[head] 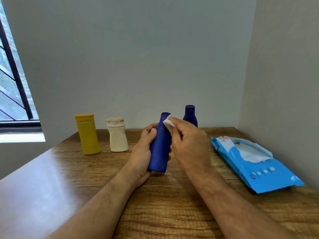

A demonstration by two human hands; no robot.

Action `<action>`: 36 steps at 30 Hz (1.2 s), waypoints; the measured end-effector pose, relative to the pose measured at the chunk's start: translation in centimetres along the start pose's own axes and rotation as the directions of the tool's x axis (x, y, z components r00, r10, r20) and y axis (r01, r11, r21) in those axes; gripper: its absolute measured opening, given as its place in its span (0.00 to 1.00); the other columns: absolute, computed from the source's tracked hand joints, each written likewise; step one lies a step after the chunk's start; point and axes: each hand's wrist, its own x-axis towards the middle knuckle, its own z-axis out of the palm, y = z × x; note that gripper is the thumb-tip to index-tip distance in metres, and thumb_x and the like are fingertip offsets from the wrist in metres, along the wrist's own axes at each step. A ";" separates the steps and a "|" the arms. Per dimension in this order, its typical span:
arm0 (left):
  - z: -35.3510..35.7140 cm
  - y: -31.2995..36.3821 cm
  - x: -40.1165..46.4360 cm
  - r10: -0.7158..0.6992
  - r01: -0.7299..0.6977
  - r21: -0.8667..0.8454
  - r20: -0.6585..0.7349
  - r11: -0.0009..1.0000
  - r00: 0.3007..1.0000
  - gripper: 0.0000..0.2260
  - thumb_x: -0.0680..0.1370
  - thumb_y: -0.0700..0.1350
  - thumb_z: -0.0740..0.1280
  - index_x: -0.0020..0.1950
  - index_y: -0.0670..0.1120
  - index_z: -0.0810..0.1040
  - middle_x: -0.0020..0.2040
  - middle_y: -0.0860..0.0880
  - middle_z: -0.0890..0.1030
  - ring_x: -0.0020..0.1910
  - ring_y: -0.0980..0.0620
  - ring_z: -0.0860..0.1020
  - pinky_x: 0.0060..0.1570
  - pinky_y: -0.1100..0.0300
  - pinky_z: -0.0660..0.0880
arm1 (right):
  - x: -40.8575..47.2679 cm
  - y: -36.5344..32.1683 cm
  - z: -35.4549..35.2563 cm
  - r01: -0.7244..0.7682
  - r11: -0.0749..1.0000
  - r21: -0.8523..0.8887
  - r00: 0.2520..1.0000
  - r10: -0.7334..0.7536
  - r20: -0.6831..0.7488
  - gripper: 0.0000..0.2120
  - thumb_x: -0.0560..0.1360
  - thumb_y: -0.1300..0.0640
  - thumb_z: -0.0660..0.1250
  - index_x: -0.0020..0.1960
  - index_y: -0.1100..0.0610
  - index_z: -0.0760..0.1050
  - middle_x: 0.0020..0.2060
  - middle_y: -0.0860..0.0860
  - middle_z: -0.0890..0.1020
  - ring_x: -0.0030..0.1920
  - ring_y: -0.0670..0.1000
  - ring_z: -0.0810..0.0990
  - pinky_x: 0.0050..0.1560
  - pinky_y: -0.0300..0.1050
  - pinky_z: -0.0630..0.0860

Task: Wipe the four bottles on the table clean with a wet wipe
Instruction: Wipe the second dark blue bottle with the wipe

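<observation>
My left hand (144,152) grips a dark blue bottle (159,149), lifted just above the wooden table (165,204) and tilted slightly. My right hand (187,144) pinches a folded white wet wipe (167,121) against the bottle's neck near its cap. A second dark blue bottle (189,116) stands upright behind my right hand. A yellow bottle (88,134) and a cream bottle (117,135) stand upright at the back left.
A light blue pack of wet wipes (255,163) lies on the table at the right, its flap open with a white wipe showing. Walls close in behind and to the right. A window (13,94) is at the left.
</observation>
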 end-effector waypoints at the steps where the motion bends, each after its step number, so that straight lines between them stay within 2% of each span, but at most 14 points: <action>1: 0.0 0.1 0.0 0.003 -0.003 0.015 -0.004 1.000 1.000 0.16 0.80 0.54 0.62 0.66 0.53 0.75 0.57 0.43 0.84 0.44 0.46 0.83 0.42 0.49 0.80 | 0.1 0.1 0.0 0.009 0.999 -0.033 0.998 -0.011 -0.055 0.14 0.81 0.53 0.63 0.65 0.53 0.77 0.58 0.47 0.82 0.57 0.43 0.79 0.58 0.37 0.77; 3: -0.1 0.2 0.0 0.005 -0.004 0.047 -0.015 0.999 1.000 0.18 0.77 0.56 0.64 0.66 0.54 0.74 0.55 0.44 0.84 0.44 0.46 0.83 0.41 0.50 0.81 | 0.3 0.2 -0.2 0.001 0.997 -0.081 0.991 -0.012 -0.132 0.14 0.80 0.53 0.64 0.64 0.54 0.77 0.57 0.47 0.78 0.53 0.42 0.76 0.53 0.32 0.76; 6: 0.1 0.1 0.0 -0.030 0.029 0.072 0.016 0.997 0.999 0.19 0.76 0.56 0.64 0.66 0.54 0.74 0.57 0.44 0.83 0.46 0.46 0.83 0.42 0.50 0.80 | 0.4 0.4 -0.2 -0.040 0.997 -0.072 0.990 0.030 -0.136 0.14 0.79 0.52 0.65 0.63 0.54 0.78 0.54 0.46 0.72 0.49 0.40 0.72 0.46 0.26 0.73; 11: 0.0 -0.1 0.2 0.001 -0.001 0.022 -0.007 1.000 1.000 0.13 0.82 0.53 0.60 0.65 0.52 0.75 0.55 0.43 0.84 0.44 0.46 0.83 0.43 0.49 0.79 | 0.1 0.2 0.1 -0.018 0.997 -0.073 0.998 0.022 0.054 0.15 0.80 0.54 0.63 0.66 0.52 0.75 0.53 0.45 0.78 0.49 0.41 0.76 0.49 0.28 0.73; 14: -0.4 0.1 0.6 0.065 -0.072 -0.075 -0.097 0.995 0.993 0.12 0.83 0.51 0.59 0.64 0.51 0.75 0.51 0.46 0.86 0.44 0.48 0.83 0.46 0.49 0.79 | -0.2 0.0 0.5 0.011 1.000 -0.026 0.982 -0.006 0.190 0.11 0.78 0.55 0.67 0.60 0.52 0.80 0.48 0.43 0.76 0.47 0.40 0.76 0.50 0.29 0.75; 17: -0.5 0.2 0.8 0.090 -0.102 -0.088 -0.140 0.991 0.986 0.11 0.84 0.51 0.59 0.64 0.51 0.75 0.51 0.46 0.86 0.46 0.48 0.83 0.50 0.49 0.79 | -0.4 -0.2 0.8 0.045 0.999 0.000 0.971 -0.044 0.235 0.08 0.76 0.57 0.70 0.54 0.52 0.82 0.50 0.42 0.75 0.50 0.40 0.76 0.53 0.29 0.74; 19: -0.5 0.2 0.8 0.088 -0.096 -0.061 -0.127 0.993 0.988 0.12 0.84 0.51 0.59 0.65 0.51 0.75 0.52 0.46 0.85 0.46 0.48 0.83 0.48 0.49 0.79 | -0.4 -0.3 0.7 0.046 0.999 0.006 0.976 -0.046 0.211 0.08 0.76 0.58 0.69 0.54 0.53 0.82 0.51 0.43 0.79 0.50 0.41 0.77 0.53 0.30 0.75; 22: -0.4 0.1 0.5 0.071 -0.069 0.041 -0.060 0.997 0.996 0.13 0.84 0.52 0.59 0.66 0.52 0.74 0.54 0.46 0.84 0.45 0.47 0.82 0.44 0.48 0.80 | 0.0 -0.3 0.0 -0.012 1.000 0.024 0.999 0.011 0.044 0.09 0.78 0.59 0.67 0.57 0.53 0.80 0.51 0.45 0.82 0.49 0.40 0.79 0.51 0.28 0.75; 25: -0.2 0.0 0.3 0.045 -0.043 0.149 -0.005 0.988 0.999 0.12 0.84 0.52 0.59 0.66 0.54 0.73 0.57 0.46 0.83 0.48 0.46 0.83 0.48 0.47 0.80 | 0.3 -0.1 -0.5 -0.076 0.995 0.059 0.996 0.079 -0.047 0.12 0.78 0.59 0.66 0.62 0.53 0.79 0.56 0.44 0.80 0.53 0.37 0.77 0.54 0.22 0.71; 28: -0.1 -0.1 0.2 0.028 -0.029 0.154 0.013 0.988 1.000 0.12 0.84 0.52 0.59 0.66 0.54 0.73 0.58 0.44 0.82 0.49 0.45 0.81 0.48 0.46 0.79 | 0.0 0.1 -0.5 -0.073 0.996 0.041 0.997 0.071 0.042 0.13 0.79 0.57 0.65 0.63 0.51 0.78 0.51 0.42 0.80 0.45 0.33 0.76 0.49 0.20 0.70; 31: -0.4 0.0 0.3 0.055 -0.050 0.128 -0.037 0.991 0.998 0.13 0.84 0.52 0.58 0.67 0.53 0.72 0.58 0.42 0.81 0.47 0.45 0.81 0.44 0.48 0.79 | -0.2 0.0 -0.2 -0.048 0.998 -0.028 0.983 0.052 0.176 0.15 0.80 0.54 0.63 0.66 0.48 0.76 0.48 0.42 0.81 0.40 0.37 0.77 0.45 0.22 0.71; 34: -0.8 0.1 0.8 0.101 -0.096 0.038 -0.148 0.995 0.984 0.13 0.84 0.52 0.58 0.67 0.51 0.72 0.54 0.43 0.82 0.44 0.47 0.80 0.44 0.49 0.79 | -0.3 0.1 0.1 -0.057 0.997 -0.047 0.917 0.071 0.393 0.13 0.80 0.52 0.64 0.64 0.45 0.77 0.50 0.45 0.84 0.37 0.38 0.76 0.39 0.25 0.71; 36: -1.2 0.2 1.3 0.108 -0.113 -0.004 -0.238 0.994 0.965 0.13 0.84 0.52 0.58 0.67 0.51 0.72 0.53 0.44 0.81 0.45 0.47 0.80 0.49 0.47 0.78 | -0.5 0.1 0.2 -0.010 0.997 -0.083 0.861 0.051 0.507 0.13 0.80 0.52 0.64 0.64 0.45 0.78 0.53 0.44 0.84 0.38 0.37 0.76 0.41 0.26 0.72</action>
